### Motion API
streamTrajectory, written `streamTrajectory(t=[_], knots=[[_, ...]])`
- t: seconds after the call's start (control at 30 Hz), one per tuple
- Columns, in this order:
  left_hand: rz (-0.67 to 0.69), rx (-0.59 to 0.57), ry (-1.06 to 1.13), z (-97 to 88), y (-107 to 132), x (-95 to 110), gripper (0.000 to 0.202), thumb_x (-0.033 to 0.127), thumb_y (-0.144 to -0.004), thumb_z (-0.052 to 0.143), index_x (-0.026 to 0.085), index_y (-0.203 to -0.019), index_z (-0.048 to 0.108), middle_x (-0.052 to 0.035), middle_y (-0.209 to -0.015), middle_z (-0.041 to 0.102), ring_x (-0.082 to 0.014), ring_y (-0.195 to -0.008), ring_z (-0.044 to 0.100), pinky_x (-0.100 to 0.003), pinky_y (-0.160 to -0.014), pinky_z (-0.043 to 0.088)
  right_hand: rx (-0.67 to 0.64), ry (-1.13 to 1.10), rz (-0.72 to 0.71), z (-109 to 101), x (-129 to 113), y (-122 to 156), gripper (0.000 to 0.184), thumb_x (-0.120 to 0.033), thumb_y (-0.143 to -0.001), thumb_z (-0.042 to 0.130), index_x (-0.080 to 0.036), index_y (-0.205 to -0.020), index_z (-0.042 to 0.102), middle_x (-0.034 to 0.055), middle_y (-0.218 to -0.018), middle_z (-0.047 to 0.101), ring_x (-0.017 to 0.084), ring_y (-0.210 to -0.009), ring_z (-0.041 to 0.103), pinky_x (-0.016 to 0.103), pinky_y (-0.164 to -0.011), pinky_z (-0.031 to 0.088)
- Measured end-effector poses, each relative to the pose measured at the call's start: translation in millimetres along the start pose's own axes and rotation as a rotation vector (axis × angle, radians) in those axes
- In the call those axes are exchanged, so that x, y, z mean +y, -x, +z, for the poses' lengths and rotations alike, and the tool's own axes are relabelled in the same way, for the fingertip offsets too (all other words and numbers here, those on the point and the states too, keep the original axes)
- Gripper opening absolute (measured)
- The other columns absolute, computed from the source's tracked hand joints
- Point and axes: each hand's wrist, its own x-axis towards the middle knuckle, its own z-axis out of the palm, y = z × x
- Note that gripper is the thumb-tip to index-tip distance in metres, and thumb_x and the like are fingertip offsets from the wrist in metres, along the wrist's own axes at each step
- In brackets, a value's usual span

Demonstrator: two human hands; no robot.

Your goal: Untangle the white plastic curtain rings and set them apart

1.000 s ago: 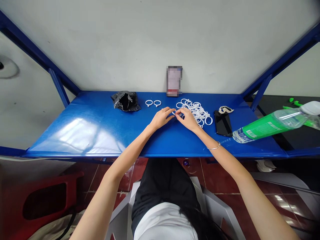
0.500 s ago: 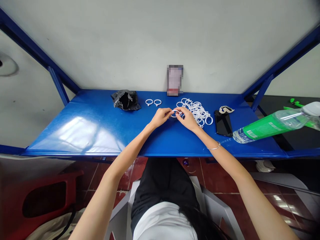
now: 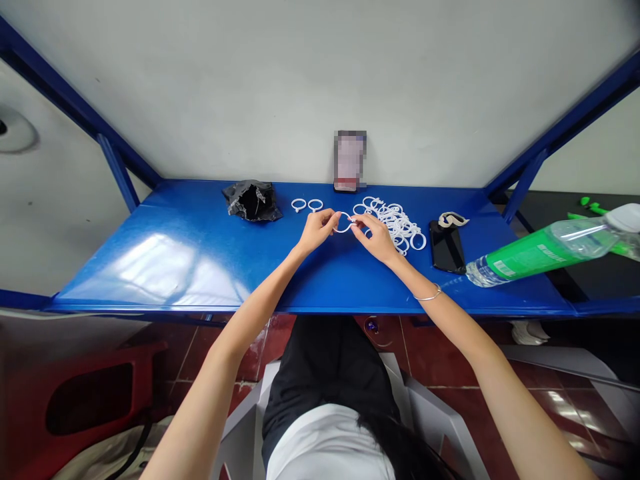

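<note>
My left hand (image 3: 315, 231) and my right hand (image 3: 374, 237) both pinch one white plastic ring (image 3: 343, 223), held just above the blue table (image 3: 200, 253). The left fingers grip its left side, the right fingers its right side. A pile of several more white rings (image 3: 395, 223) lies just right of my right hand. Two separate white rings (image 3: 307, 205) lie side by side behind my left hand.
A crumpled black bag (image 3: 251, 200) sits at the back left of the rings. A black phone (image 3: 445, 247) and a beige clip (image 3: 451, 219) lie to the right. A green-labelled water bottle (image 3: 550, 247) lies on its side at the right edge. A small card (image 3: 349, 161) leans against the wall.
Both hands have lifted a single white ring off the table near the pile and spread slightly apart, so the ring now shows between the fingertips.
</note>
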Motion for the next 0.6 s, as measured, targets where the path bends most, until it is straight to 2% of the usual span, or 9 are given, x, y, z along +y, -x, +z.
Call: streamTrajectory(t=[0.43,0.6], knots=[[0.072,-0.041,-0.131,0.5,5,6,0.049,0.056,-0.094,0.046,0.016,-0.066,0.053,0.0001,-0.060,0.057,-0.0106,-0.057,0.052,-0.025,-0.059,0.042,-0.010,-0.045,-0.001,-5,-11,1,0.028,-0.044,-0.099,0.043,-0.024,-0.087,0.059,0.0042,-0.082,0.065,0.020,-0.074,0.061,0.035,-0.073,0.050],[0.087,-0.084,-0.124,1.3,7,13,0.044,0.056,-0.093,0.048,0.016,-0.081,0.060,0.0001,-0.067,0.061,-0.0114,-0.062,0.055,-0.024,-0.063,0.044,0.010,-0.071,0.012,-6,-11,0,0.030,-0.045,-0.099,0.044,-0.023,-0.084,0.057,0.0036,-0.080,0.065,0.019,-0.073,0.060,0.034,-0.072,0.049]])
